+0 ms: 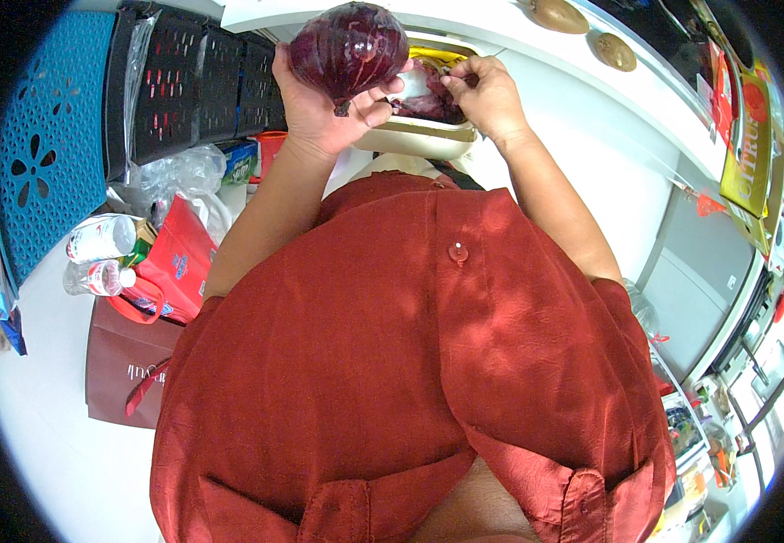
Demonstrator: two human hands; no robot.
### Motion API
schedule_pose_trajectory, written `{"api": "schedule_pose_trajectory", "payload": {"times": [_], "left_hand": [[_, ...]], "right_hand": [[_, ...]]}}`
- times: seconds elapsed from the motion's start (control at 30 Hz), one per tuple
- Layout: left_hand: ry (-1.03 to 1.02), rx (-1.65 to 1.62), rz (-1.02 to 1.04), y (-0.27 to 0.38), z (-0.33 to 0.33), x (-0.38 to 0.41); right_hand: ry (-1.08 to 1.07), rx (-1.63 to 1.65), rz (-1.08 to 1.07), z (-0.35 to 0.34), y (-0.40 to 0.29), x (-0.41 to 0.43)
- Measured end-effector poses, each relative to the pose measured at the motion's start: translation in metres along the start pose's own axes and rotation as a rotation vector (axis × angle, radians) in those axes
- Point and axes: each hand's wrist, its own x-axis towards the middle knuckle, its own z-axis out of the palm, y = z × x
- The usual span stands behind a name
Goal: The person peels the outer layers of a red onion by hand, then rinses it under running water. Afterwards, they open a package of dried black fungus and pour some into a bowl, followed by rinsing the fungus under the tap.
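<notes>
A large red onion (350, 49) rests in my left hand (324, 108), its stem end pointing down towards my body. To its right, my right hand (487, 95) is over the edge of a cream-coloured bin (419, 138), thumb and forefinger pinched together at what looks like a scrap of onion skin. Inside the bin lie dark purple onion skins (436, 105) and some whitish waste, with a yellow bag or liner (443, 54) showing at the far side. The far part of the bin sits below a white counter edge.
Two kiwifruit (615, 51) lie on the white counter (473, 15). At left stand black plastic crates (219, 81), a blue perforated plastic panel (52, 136), clear plastic bags, a red bag (178, 261) and plastic bottles (103, 239). A yellow box (745, 149) is at the right.
</notes>
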Motion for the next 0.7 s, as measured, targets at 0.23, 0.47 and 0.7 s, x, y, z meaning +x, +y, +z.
{"api": "schedule_pose_trajectory", "payload": {"times": [0.23, 0.47, 0.7], "left_hand": [[0.059, 0.095, 0.108, 0.016, -0.006, -0.006], [-0.1, 0.06, 0.155, 0.026, -0.023, -0.012], [-0.102, 0.014, 0.138, 0.03, -0.017, -0.022]], "right_hand": [[-0.073, -0.168, -0.007, 0.0, 0.015, -0.004], [-0.082, -0.306, -0.486, 0.039, 0.017, 0.016], [-0.245, -0.594, -0.47, 0.077, 0.005, 0.038]]}}
